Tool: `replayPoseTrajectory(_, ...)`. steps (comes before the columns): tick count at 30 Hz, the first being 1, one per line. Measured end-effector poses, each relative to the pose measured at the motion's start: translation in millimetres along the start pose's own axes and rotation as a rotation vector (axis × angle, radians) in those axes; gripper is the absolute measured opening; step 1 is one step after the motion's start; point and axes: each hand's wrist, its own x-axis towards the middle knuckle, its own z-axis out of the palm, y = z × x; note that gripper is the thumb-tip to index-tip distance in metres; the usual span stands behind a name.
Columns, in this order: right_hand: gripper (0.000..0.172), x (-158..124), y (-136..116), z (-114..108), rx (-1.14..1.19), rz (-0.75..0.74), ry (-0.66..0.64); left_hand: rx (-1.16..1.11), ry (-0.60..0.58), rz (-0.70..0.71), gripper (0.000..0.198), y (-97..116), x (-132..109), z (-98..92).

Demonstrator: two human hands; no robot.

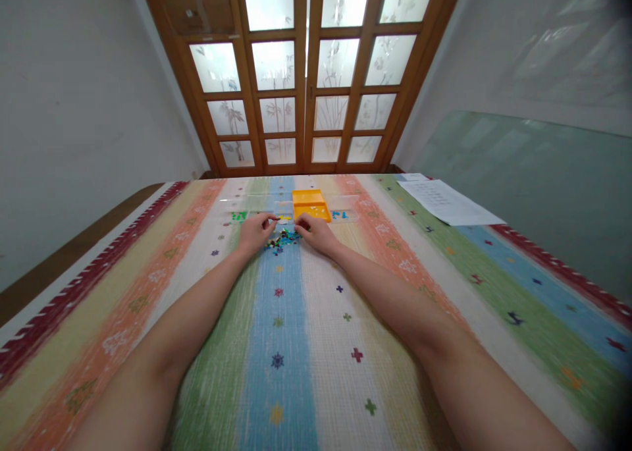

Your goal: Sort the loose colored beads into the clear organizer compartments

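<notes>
A pile of small shiny pieces (283, 240), mostly blue, green and dark, lies on the striped cloth between my hands. My left hand (255, 232) is at the pile's left, thumb and fingertips pinched together near the clear boxes. At its right side my right hand (316, 234) is pinched too, close to the front of an open yellow box (308, 196). Whatever is between the fingertips of either hand is too small to make out. White pieces sit in the yellow box. Clear compartments beside it hold green pieces (239, 216), yellow pieces (284, 218) and blue pieces (340, 215).
The patterned tablecloth (291, 385) covers the table. Printed paper sheets (447, 201) lie at the far right. A pale glass panel (533, 174) leans along the right wall. Wooden doors with frosted panes (303, 95) stand behind the table.
</notes>
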Motion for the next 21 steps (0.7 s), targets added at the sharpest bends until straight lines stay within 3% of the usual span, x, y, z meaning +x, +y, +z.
replayPoseTrajectory(7,0.01,-2,3,-4,-0.185,-0.022,-0.068,0.048,0.167,-0.246,0.03,-29,7,-11.7)
replayPoseTrajectory(12,0.012,-3,0,-4,-0.191,-0.051,-0.09,0.117,0.194,-0.35,0.032,-49,9,-15.0)
replayPoseTrajectory(16,0.013,-1,0,-5,-0.188,-0.034,-0.061,0.141,0.188,-0.378,0.032,-57,10,-15.6)
replayPoseTrajectory(21,0.014,2,2,-12,-0.179,0.109,0.06,0.147,0.148,-0.342,0.032,-52,9,-13.9)
